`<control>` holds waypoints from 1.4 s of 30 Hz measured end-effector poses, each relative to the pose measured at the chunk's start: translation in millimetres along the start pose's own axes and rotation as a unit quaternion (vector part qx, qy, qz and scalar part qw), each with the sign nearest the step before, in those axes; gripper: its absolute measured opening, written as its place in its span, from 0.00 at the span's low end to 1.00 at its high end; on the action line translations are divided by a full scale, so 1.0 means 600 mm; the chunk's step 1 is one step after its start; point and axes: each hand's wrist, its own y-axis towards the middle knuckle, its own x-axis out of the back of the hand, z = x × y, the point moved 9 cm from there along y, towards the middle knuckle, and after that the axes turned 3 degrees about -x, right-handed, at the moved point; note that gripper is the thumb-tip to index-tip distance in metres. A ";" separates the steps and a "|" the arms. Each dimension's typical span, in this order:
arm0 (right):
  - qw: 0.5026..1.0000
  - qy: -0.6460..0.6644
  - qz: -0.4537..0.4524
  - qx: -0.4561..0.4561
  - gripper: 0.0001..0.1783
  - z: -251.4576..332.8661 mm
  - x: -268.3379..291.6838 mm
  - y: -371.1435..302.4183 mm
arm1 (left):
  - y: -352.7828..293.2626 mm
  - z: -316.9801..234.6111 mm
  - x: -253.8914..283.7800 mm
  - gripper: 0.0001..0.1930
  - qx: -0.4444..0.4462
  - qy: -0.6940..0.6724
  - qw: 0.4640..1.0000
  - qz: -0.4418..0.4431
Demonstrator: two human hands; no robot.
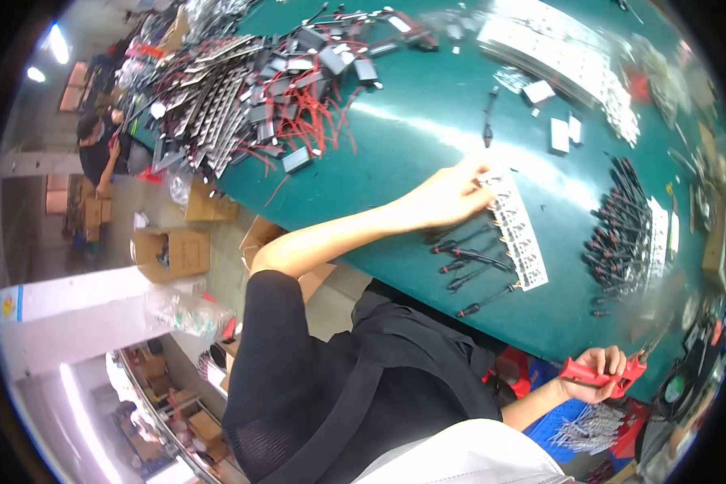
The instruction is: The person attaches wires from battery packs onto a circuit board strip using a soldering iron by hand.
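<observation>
My left hand (458, 192) reaches over the green table with its fingers pinched at the far end of a white circuit board strip (523, 234). From the fingertips a black connector cable (488, 121) points away from me. Several more black connector cables (480, 256) stick out along the strip's left edge. Down at the right, by the table's near edge, my right hand (597, 375) is wrapped round a red-handled tool (631, 373). The tool's working end points up and right; its exact kind is unclear.
A heap of grey boxed modules with red wires (298, 97) covers the far left. Bundled black cables (617, 234) lie at the right. Stacked white board panels (548, 44) and small white blocks (559, 135) sit far right. Cardboard boxes (173, 252) stand left; another person (98, 153) is beyond.
</observation>
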 end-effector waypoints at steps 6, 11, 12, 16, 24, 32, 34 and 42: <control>0.987 -0.155 -0.024 -0.012 0.25 0.006 -0.024 -0.008 | -0.027 -0.083 0.186 0.07 -0.213 0.578 0.766 -0.184; 0.982 -0.184 0.028 -0.024 0.35 -0.020 -0.069 0.009 | -0.025 0.000 0.325 0.05 -0.044 0.646 0.730 -0.218; 0.982 -0.187 0.027 -0.021 0.35 -0.027 -0.075 0.015 | -0.015 0.014 0.335 0.05 -0.015 0.655 0.722 -0.221; 0.944 -0.323 0.051 -0.043 0.39 -0.045 -0.127 0.034 | 0.023 0.038 0.348 0.12 0.022 0.650 0.725 -0.227; 0.933 -0.319 -0.058 -0.157 0.33 -0.146 -0.096 0.006 | 0.024 0.009 0.225 0.13 -0.004 0.336 0.941 -0.034; 0.958 -0.115 -0.113 -0.238 0.38 -0.305 -0.038 -0.015 | -0.042 -0.071 0.085 0.11 -0.499 0.483 0.700 0.164; 0.948 -0.171 -0.107 -0.245 0.41 -0.317 -0.036 -0.018 | -0.040 -0.056 0.080 0.10 -0.504 0.465 0.705 0.179; 0.915 -0.314 -0.116 -0.227 0.52 -0.306 -0.058 -0.032 | -0.016 -0.055 0.080 0.14 -0.361 0.340 0.868 0.011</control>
